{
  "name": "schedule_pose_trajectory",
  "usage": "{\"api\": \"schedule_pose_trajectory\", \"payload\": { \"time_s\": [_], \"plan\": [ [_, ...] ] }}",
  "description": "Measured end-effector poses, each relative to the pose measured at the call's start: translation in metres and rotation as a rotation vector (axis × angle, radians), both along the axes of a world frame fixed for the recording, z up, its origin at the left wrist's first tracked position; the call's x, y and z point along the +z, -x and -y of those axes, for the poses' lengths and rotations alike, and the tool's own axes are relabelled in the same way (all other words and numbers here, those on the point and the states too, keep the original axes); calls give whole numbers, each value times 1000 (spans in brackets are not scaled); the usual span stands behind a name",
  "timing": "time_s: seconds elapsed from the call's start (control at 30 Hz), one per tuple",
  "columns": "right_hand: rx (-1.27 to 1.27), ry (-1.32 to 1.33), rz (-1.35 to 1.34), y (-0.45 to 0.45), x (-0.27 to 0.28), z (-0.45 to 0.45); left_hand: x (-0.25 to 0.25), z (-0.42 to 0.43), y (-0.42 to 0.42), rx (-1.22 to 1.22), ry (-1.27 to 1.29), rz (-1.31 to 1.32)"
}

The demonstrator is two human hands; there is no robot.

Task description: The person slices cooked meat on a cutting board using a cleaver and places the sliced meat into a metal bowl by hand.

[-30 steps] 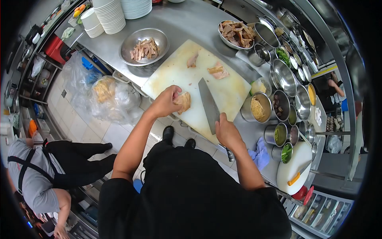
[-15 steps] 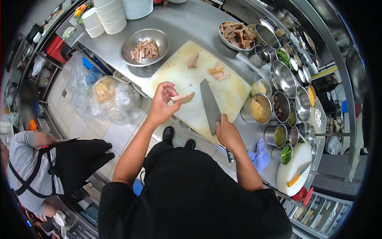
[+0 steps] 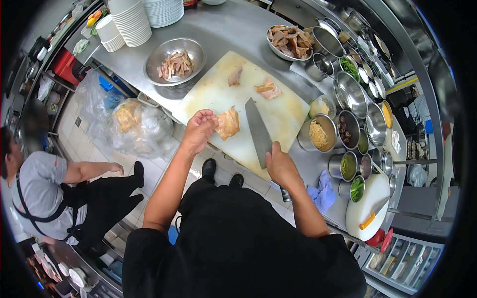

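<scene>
A browned piece of meat is pinched at its left edge by my left hand, over the near left part of the white cutting board. My right hand grips the handle of a broad cleaver, whose blade lies over the middle of the board, pointing away from me. Two more meat pieces, one pale and one larger, rest toward the board's far side. Beyond the board's left corner a perforated metal bowl holds cut meat strips.
A bowl of meat pieces stands at the back. Metal pots, including one of pale strips, line the right. A blue cloth and a small board with a yellow-handled knife are nearer. A co-worker stands at left.
The meat in my left hand has turned from edge-on to show its broad browned face. My right hand still holds the cleaver. The co-worker has turned, with an arm now stretched toward the right.
</scene>
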State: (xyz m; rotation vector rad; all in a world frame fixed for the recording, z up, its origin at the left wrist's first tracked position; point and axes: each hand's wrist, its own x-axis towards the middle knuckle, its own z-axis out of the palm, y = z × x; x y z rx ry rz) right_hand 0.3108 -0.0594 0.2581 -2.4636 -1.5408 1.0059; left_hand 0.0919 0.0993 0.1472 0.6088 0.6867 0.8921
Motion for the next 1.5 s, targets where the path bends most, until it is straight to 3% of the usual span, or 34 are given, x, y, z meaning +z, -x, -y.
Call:
{"api": "schedule_pose_trajectory", "payload": {
  "time_s": [0.2,0.4,0.47,0.5,0.57,0.63,0.7,0.83,1.0,1.5],
  "plan": [
    [-11,-53,1,-3,-9,2,0,-4,1,14,67,151],
    [-14,-58,-5,-4,-8,2,2,2,-12,177,-266,-53],
    [-17,-55,-1,-5,-7,2,6,10,-19,306,-693,-226],
    [-3,-47,-6,-5,-8,2,8,13,-16,306,-689,-228],
    [9,-31,-13,-6,-8,2,12,18,-6,134,-1169,-749],
    [37,-59,-5,-7,-8,4,1,21,-4,45,-1140,-670],
    [34,-63,-6,-7,-8,5,1,22,1,41,-1385,-814],
    [9,-59,-15,-6,-9,4,13,23,15,97,-1302,-908],
    [-10,-38,-6,-3,-4,1,9,20,26,-10,-1219,-1016],
    [-20,-87,-15,-6,-9,4,17,24,-8,-28,-1137,-1086]
  ]
}}
